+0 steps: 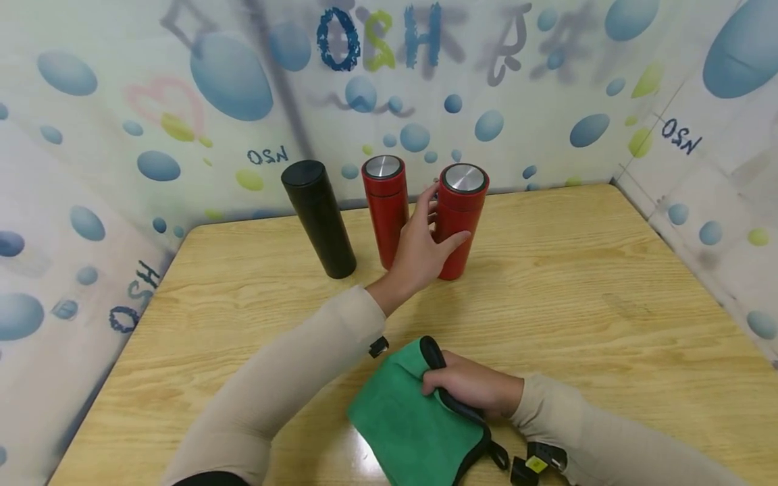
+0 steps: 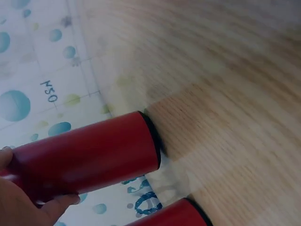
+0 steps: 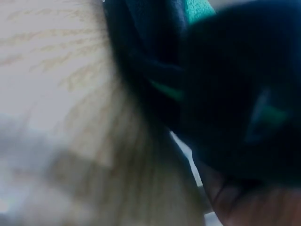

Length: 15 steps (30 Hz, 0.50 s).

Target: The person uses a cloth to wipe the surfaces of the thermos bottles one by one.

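Observation:
My left hand (image 1: 419, 253) grips the right-hand red thermos (image 1: 464, 216), thumb across its front and fingers round its left side. That thermos has a silver-topped lid and stands upright. In the left wrist view its red body (image 2: 103, 150) reaches down to a black base by the table. A second red thermos (image 1: 383, 209) stands just left of it, partly behind the hand. Nearer me, my right hand (image 1: 477, 385) holds a green cloth (image 1: 419, 418) by its black-edged side. The right wrist view is blurred, with dark cloth filling much of it.
A slim black thermos (image 1: 322, 223) stands to the left of the red pair. The wooden table (image 1: 577, 290) meets a wall (image 1: 425, 101) with blue and green spots right behind the thermoses. Another patterned wall (image 1: 717, 202) runs along the right side.

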Available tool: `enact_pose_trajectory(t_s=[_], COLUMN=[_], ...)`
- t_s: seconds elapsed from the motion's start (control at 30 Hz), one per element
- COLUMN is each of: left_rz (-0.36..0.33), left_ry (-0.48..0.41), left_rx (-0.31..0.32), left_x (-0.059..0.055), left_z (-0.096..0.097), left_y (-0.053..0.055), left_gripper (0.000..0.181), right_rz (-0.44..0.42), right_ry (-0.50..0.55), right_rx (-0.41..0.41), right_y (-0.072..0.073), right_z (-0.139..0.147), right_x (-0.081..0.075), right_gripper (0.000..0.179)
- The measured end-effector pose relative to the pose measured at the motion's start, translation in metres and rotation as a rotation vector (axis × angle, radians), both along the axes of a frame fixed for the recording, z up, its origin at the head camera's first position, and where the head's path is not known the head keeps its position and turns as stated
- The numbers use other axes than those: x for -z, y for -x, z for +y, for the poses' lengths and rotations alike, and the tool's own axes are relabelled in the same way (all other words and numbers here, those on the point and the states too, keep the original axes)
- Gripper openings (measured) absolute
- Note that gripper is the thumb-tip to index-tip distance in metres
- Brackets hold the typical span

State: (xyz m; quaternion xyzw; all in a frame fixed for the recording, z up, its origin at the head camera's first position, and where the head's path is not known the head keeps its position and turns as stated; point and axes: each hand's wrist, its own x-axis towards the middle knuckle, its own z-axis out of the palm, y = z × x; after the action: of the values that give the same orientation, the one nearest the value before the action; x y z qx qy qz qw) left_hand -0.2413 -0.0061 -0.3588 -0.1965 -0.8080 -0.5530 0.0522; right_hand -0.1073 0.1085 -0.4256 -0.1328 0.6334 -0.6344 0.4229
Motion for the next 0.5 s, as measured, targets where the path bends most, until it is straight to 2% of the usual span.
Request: enact_pose_trajectory(t_s=[0.1,0.27,0.4,0.5], left_rz=[0.015,0.09,0.13,0.119], left_ry=[-0.05,-0.067,-0.029,-0.039], left_rx=[0.014,-0.021,-0.088,-0.128], left_x=[-0.004,-0.016,-0.028,-0.033], left_z=[-0.013,-0.044,-0.071,-0.086], left_y=[-0.012,-0.032,-0.051,-0.065], left_gripper=[0.084,0.081,0.081,0.079], right_rz=[0.009,-0.021,-0.016,0.005], right_ry=[-0.007,-0.026,-0.03,-0.024], right_rx=[0.012,0.081,0.213,0.376], right_y=[0.0,0.002,0.009,0.013], right_z=[-0.001,0.0,0.004,0.006], right_x=[0.0,-0.003,-0.008,-0.013], right_gripper=[0.027,0.028,0.023,0.022])
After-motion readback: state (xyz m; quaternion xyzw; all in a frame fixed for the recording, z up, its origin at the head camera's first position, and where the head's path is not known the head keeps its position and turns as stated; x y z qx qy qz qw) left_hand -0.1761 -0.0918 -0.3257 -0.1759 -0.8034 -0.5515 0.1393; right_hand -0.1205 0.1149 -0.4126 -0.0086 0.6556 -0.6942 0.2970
